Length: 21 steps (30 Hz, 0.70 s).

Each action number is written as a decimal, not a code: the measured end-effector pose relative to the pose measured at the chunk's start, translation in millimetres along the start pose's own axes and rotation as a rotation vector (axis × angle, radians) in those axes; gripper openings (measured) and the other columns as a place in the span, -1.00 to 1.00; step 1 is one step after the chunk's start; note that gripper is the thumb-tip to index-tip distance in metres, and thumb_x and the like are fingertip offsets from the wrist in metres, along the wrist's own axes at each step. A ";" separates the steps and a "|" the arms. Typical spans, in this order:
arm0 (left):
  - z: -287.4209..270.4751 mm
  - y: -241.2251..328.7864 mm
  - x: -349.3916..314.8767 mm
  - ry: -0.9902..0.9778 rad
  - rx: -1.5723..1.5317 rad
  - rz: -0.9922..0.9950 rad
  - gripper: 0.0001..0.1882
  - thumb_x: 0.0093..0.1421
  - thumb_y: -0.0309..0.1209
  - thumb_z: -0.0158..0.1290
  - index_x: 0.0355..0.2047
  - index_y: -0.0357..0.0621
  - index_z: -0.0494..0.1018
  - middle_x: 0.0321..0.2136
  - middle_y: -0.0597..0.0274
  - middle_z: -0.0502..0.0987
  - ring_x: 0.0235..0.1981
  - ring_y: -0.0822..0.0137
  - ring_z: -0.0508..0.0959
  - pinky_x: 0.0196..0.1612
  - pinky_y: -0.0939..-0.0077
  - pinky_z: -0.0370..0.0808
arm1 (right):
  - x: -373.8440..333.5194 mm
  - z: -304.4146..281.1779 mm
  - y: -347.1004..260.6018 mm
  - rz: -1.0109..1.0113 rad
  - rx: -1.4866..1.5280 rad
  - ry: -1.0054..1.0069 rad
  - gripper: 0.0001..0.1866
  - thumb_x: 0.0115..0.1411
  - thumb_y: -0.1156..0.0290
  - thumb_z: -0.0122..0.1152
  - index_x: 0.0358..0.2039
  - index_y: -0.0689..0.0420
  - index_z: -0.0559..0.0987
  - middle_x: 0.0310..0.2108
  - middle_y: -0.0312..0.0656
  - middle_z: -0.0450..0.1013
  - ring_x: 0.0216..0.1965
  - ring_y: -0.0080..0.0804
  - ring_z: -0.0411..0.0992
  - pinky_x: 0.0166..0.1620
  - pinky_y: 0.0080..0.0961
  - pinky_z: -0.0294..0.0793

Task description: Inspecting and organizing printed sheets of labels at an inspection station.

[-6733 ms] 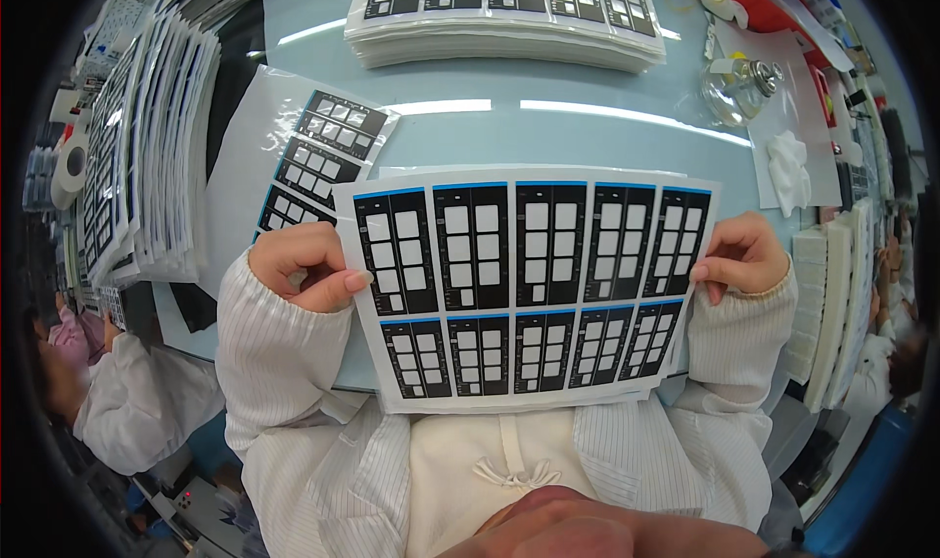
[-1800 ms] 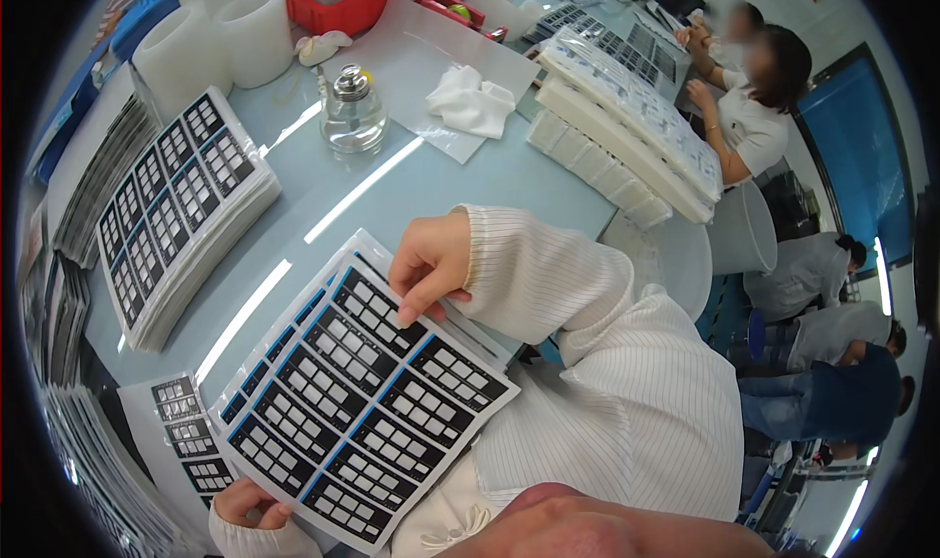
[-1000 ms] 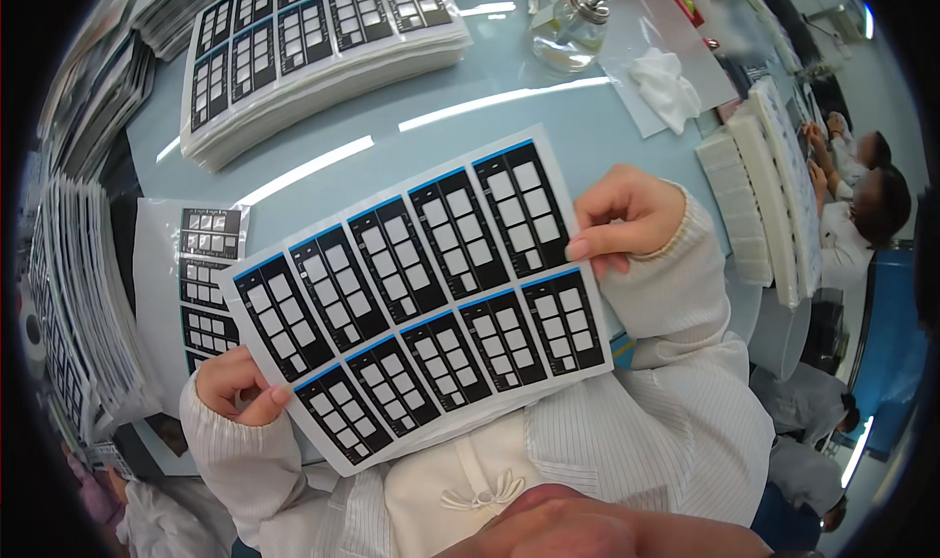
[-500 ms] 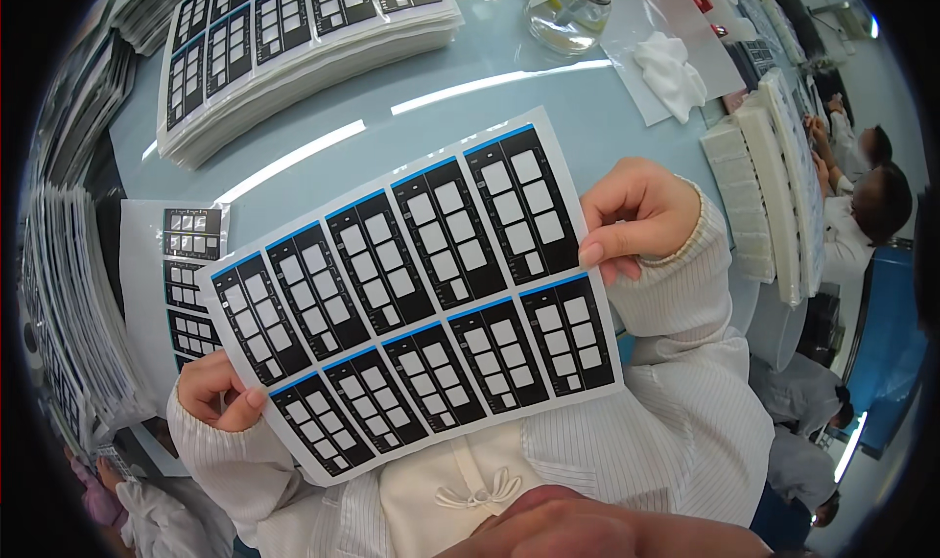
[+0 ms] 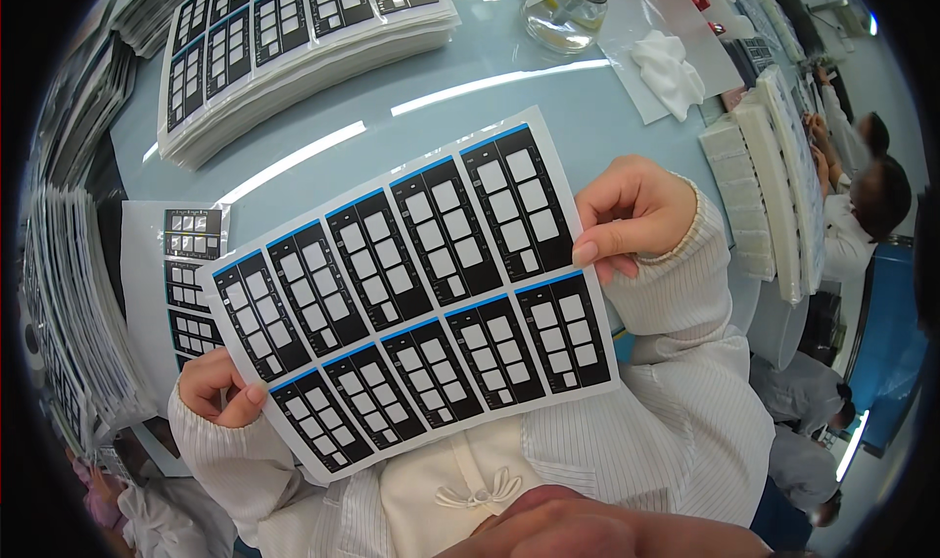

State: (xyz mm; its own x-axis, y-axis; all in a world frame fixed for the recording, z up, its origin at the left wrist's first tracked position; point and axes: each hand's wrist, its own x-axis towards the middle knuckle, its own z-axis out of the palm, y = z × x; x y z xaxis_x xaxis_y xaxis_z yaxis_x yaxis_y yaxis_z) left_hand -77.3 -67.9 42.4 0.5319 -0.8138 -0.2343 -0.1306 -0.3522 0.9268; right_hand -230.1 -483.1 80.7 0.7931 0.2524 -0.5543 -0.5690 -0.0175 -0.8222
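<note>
I hold a white sheet [image 5: 411, 294] printed with two rows of black panels with white squares, tilted, above the pale blue table [image 5: 548, 117]. My left hand [image 5: 217, 387] pinches its lower left edge. My right hand [image 5: 632, 210] grips its right edge, thumb on the front. Both wrists wear white ribbed cuffs.
A thick stack of like sheets [image 5: 294, 44] lies at the back left. More stacks stand on edge at the left [image 5: 73, 303]. A smaller sheet [image 5: 186, 284] lies under my left side. A glass bottle [image 5: 573, 10] and white cloth [image 5: 671, 64] are back right; other people [image 5: 862, 196] sit right.
The sheet has stayed in both hands while my view swung back from the right. Since half a second ago it sits slightly closer and lower; grips are unchanged.
</note>
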 end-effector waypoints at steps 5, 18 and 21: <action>-1.2 5.6 0.9 0.000 0.023 -0.041 -0.73 0.01 -0.38 0.11 -0.72 -0.24 0.37 -0.63 0.22 0.49 -0.60 0.41 0.45 -0.46 0.58 0.36 | 0.9 -0.4 2.4 -0.041 0.016 -0.002 -0.87 0.08 0.56 0.17 -0.58 0.33 0.51 -0.67 -0.14 0.46 -0.78 -0.65 0.31 -0.71 -0.78 0.23; 2.1 7.7 2.1 0.022 0.000 -0.013 -0.73 0.00 -0.38 0.11 -0.72 -0.25 0.37 -0.62 0.19 0.50 -0.59 0.40 0.46 -0.45 0.57 0.37 | 0.0 -1.9 3.4 -0.039 -0.006 -0.024 -0.83 0.08 0.45 0.22 -0.58 0.27 0.52 -0.69 -0.23 0.44 -0.77 -0.69 0.27 -0.69 -0.78 0.20; 0.4 4.9 4.5 0.003 0.021 0.010 -0.73 0.02 -0.37 0.11 -0.72 -0.25 0.37 -0.62 0.19 0.50 -0.59 0.39 0.46 -0.45 0.56 0.37 | -1.2 -3.7 3.7 -0.032 0.006 -0.029 -0.84 0.08 0.46 0.21 -0.57 0.27 0.53 -0.69 -0.22 0.45 -0.77 -0.69 0.27 -0.69 -0.78 0.20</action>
State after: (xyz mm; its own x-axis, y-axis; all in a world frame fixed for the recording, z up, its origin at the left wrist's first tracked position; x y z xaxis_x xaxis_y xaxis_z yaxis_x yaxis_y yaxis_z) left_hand -75.8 -73.4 45.8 0.5333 -0.8157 -0.2243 -0.1532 -0.3538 0.9227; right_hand -232.3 -487.0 77.9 0.8040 0.2812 -0.5240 -0.5451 -0.0036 -0.8384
